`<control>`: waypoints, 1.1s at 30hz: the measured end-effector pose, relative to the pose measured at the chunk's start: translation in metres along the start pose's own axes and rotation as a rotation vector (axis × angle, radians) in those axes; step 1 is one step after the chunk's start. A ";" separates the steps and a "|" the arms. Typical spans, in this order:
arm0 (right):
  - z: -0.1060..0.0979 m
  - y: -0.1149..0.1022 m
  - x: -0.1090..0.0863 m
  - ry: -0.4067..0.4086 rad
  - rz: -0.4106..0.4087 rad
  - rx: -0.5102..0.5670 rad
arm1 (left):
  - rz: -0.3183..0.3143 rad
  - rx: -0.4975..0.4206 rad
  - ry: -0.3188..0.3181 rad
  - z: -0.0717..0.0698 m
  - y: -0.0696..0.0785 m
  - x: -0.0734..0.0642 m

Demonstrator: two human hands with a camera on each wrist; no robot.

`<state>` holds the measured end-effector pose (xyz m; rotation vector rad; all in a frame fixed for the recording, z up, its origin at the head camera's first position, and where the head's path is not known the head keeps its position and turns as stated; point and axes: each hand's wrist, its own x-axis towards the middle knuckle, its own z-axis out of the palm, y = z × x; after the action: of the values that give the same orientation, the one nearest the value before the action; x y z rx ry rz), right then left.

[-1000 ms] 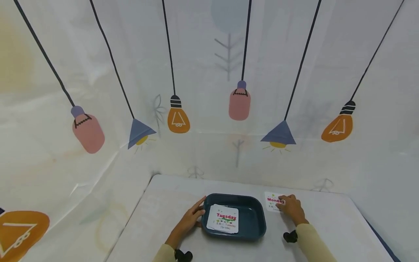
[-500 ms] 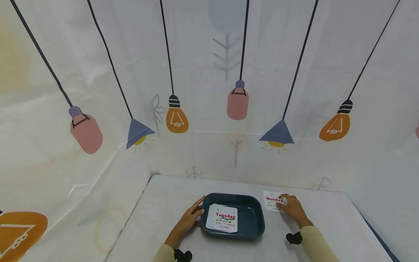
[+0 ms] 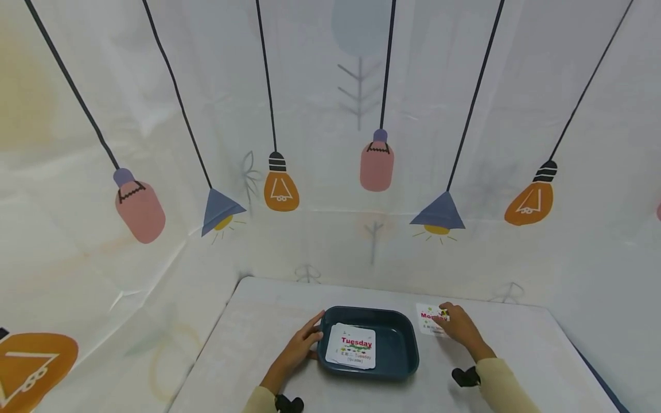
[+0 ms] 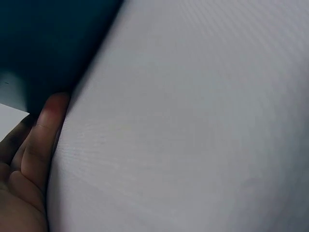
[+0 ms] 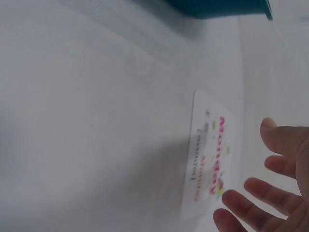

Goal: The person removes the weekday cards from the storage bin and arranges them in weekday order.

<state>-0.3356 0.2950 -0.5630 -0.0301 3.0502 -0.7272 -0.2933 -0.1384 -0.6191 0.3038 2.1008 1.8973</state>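
A dark teal tray (image 3: 395, 344) stands on the white table, with a small stack of cards inside, the top card (image 3: 353, 346) reading "Tuesday". My left hand (image 3: 296, 350) rests against the tray's left side, fingers extended along the outer wall and tips at the rim. In the left wrist view, fingers (image 4: 43, 130) lie low beside the teal wall. A white "Monday" card (image 5: 208, 154) lies flat to the right of the tray. Over its right part is my right hand (image 3: 462, 330), fingers spread and apart from the card in the right wrist view.
The white table (image 3: 279, 298) meets a pale curtain (image 3: 320, 246) printed with hanging lamps along its back and left edges. Dark wrist bands (image 3: 466, 377) sit at both sleeves.
My right hand has shifted slightly over the Monday card, its fingers covering the word's end more. The card stays in place. My left hand and the tray look unmoved.
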 end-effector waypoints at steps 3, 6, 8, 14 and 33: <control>-0.001 -0.011 0.003 0.010 -0.073 0.000 | 0.006 0.008 0.007 0.000 -0.001 0.000; -0.004 -0.025 0.005 0.006 -0.117 0.016 | 0.010 0.018 0.018 0.001 -0.002 0.000; -0.006 -0.035 0.006 0.009 -0.135 0.029 | 0.008 0.016 0.021 0.002 -0.003 0.000; -0.007 -0.062 0.004 -0.020 -0.179 0.075 | -0.016 -0.007 0.013 0.003 -0.006 0.000; -0.014 -0.112 0.008 -0.240 -0.254 0.232 | -0.005 -0.001 0.022 0.000 -0.003 0.001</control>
<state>-0.3413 0.2014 -0.5000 -0.4740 2.7437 -1.0046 -0.2937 -0.1382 -0.6221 0.2778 2.1126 1.9077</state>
